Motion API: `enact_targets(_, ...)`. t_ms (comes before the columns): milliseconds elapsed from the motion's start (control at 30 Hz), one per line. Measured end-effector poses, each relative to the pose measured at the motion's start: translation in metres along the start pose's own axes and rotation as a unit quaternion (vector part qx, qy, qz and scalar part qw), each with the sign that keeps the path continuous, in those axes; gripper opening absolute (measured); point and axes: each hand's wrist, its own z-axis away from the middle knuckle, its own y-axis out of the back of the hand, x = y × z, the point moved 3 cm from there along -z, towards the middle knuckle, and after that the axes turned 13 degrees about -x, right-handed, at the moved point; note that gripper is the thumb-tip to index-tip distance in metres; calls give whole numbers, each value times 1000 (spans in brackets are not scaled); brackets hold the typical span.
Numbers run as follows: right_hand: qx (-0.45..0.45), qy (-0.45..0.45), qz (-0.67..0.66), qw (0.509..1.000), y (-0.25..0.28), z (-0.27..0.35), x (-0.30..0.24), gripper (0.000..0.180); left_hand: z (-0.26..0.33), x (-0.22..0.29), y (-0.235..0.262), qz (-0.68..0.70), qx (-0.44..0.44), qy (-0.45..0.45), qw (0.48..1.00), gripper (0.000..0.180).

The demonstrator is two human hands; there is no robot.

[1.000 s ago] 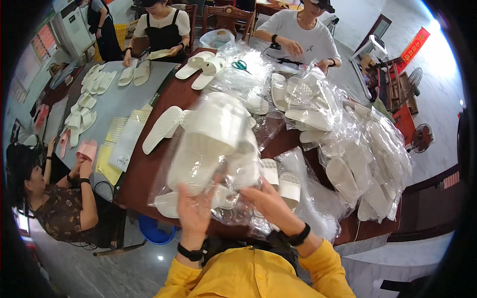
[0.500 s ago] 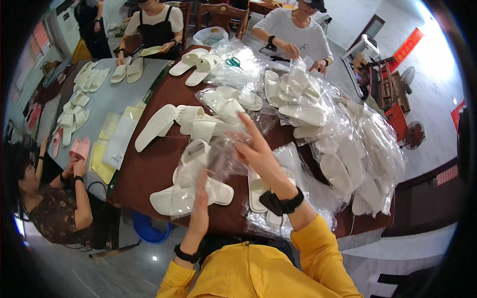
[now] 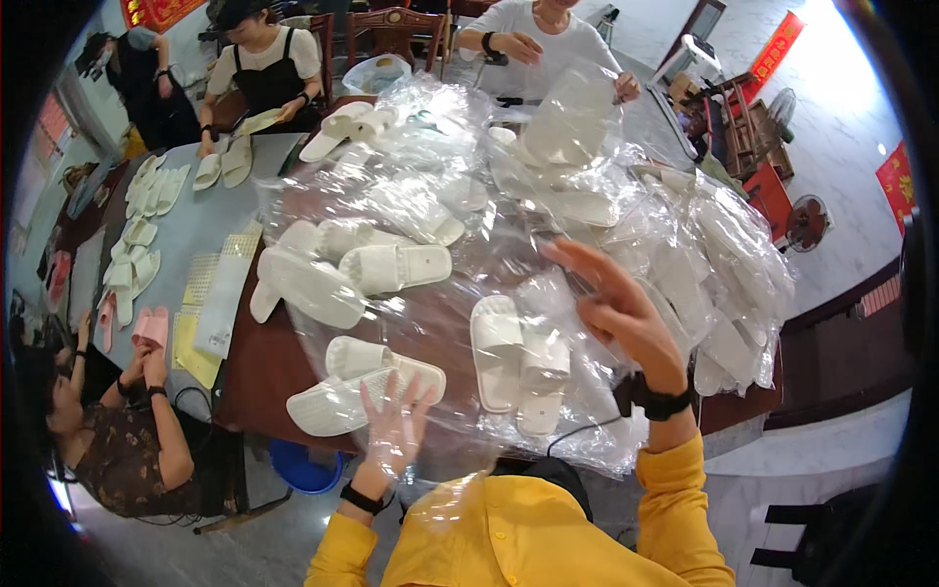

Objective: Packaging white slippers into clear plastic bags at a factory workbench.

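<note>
A large clear plastic bag spreads loosely over the middle of the brown-covered table. My left hand lies under or inside its near part, fingers spread and seen through the film. Just beyond that hand are two white slippers. My right hand hovers at the bag's right side with index finger and thumb apart; nothing shows gripped in it. Between my hands, a pair of white slippers lies on or under film; which, I cannot tell. Farther off, more white slippers show through the bag.
Bagged white slippers are heaped at the right. Across the table, a person in white holds up a clear bag. At the left grey table, two people handle slippers beside yellow sheets. A blue bucket stands below.
The crumpled film between my hands has spread out wide across the table's middle. My right hand has moved right and nearer; my left hand's fingers have spread. The person opposite has raised a bag.
</note>
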Motion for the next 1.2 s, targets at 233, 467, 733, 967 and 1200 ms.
enact_targets(233, -18, -123, 32, 992, 28, 103, 44, 74, -36, -103, -44, -77, 1, 14, 997, 45)
enact_targets(467, 69, -173, 42, 982, 34, 160, 53, 89, -104, -186, 4, -42, 74, 330, 940, 36)
enact_targets(733, 274, -249, 16, 929, 61, 251, 201, 70, -160, 25, -17, 198, -3, -92, 976, 62)
enact_targets(967, 225, -249, -221, 916, 52, 243, 202, 38, -184, 117, -39, 65, -91, -180, 977, 80)
enact_targets(1200, 173, -291, -78, 938, 41, 224, 271, 35, -204, 54, -53, -52, -74, -124, 988, 63)
